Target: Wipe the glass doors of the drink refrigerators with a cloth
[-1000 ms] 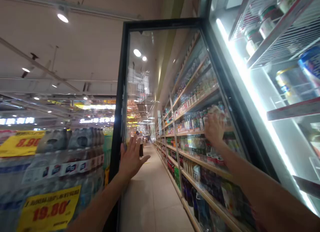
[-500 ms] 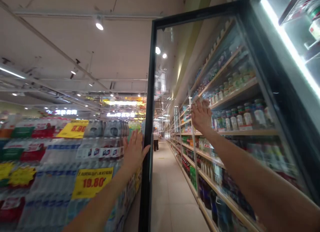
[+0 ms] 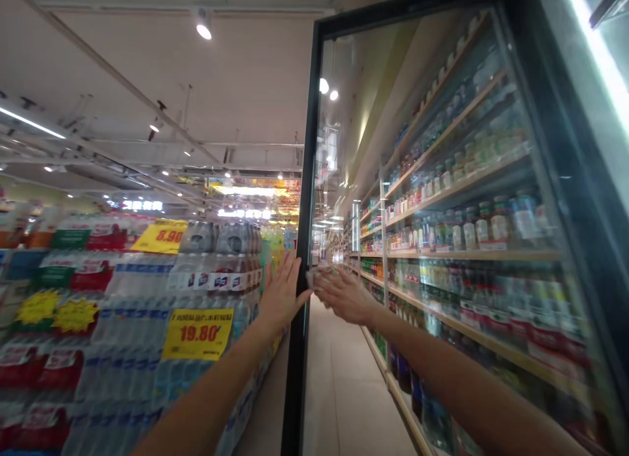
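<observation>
Left hand is spread flat and holding nothing, palm right at the outer side of the glass door's black edge frame. Right hand is just across that frame on the glass side, fingers stretched toward it. There's a pale blur at the fingertips, can't tell if it's gripped. The door stands tall and upright, open across the aisle floor, and the stacked water packs sit to its left.

Black door frame. Yellow price signs with red numbers, and yellow starburst tags. Bottle packs banded blue and white, lower packs red, top packs green. Tan wooden shelves, beige tiled floor, off-white ceiling, white strip light
</observation>
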`<control>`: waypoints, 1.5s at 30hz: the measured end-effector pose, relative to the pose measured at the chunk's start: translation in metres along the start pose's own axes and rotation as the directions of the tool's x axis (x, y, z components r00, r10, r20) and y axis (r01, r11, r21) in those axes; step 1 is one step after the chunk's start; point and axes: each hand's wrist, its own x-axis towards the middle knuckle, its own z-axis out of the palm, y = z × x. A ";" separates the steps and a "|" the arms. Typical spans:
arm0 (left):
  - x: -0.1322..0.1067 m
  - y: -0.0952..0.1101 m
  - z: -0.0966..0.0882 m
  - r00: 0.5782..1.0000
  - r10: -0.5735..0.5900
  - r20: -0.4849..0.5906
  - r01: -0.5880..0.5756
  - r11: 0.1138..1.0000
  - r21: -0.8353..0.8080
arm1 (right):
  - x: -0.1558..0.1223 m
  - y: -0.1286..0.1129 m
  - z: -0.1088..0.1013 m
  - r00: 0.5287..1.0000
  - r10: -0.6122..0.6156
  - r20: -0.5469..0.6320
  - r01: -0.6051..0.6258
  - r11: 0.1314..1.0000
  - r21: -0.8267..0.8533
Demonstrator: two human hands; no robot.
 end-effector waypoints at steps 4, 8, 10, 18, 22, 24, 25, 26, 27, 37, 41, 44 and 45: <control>-0.017 0.014 0.008 0.998 0.029 0.060 -0.028 0.999 -0.019 | 0.008 0.010 -0.006 0.930 0.355 -0.095 -0.357 0.934 -0.005; -0.061 0.022 0.013 0.986 0.107 0.128 -0.105 0.994 -0.028 | -0.029 -0.060 0.022 0.977 0.212 0.029 -0.214 0.969 0.122; -0.089 0.023 0.016 0.977 0.143 0.157 -0.139 0.990 -0.037 | -0.067 -0.109 0.038 0.988 0.094 0.121 -0.119 0.969 0.216; -0.137 0.039 0.025 0.954 0.234 0.186 -0.230 0.972 -0.041 | -0.109 -0.121 0.042 0.968 0.191 0.163 -0.223 0.952 0.208; -0.147 0.048 0.026 0.953 0.259 0.160 -0.263 0.965 0.003 | -0.133 -0.133 0.032 0.973 0.169 0.155 -0.199 0.960 0.199; -0.155 0.049 0.028 0.943 0.294 0.154 -0.301 0.954 0.018 | -0.155 -0.140 0.030 0.986 -0.011 0.165 -0.028 0.972 0.233; -0.158 0.049 0.031 0.942 0.301 0.152 -0.308 0.951 0.027 | -0.162 -0.137 0.029 0.986 -0.058 0.157 0.021 0.973 0.228; -0.161 0.050 0.033 0.942 0.300 0.154 -0.308 0.951 0.036 | -0.165 -0.129 0.027 0.988 -0.059 0.144 0.029 0.979 0.201; -0.161 0.050 0.036 0.943 0.295 0.157 -0.305 0.951 0.043 | -0.164 -0.115 0.025 0.994 -0.009 0.112 -0.008 0.988 0.152; -0.135 0.094 0.048 0.968 0.245 0.045 -0.247 0.969 0.032 | -0.207 -0.080 0.001 0.974 0.223 -0.032 -0.225 0.961 -0.161; -0.136 0.115 0.058 0.972 0.232 0.036 -0.232 0.973 0.015 | -0.213 -0.045 -0.015 0.940 0.327 -0.096 -0.340 0.917 -0.208; -0.138 0.123 0.061 0.981 0.193 0.031 -0.193 0.981 0.009 | -0.199 -0.015 -0.024 0.778 0.579 -0.242 -0.623 0.760 -0.186; -0.139 0.124 0.061 0.983 0.181 0.039 -0.181 0.983 0.005 | -0.200 -0.017 -0.023 0.760 0.601 -0.246 -0.645 0.743 -0.178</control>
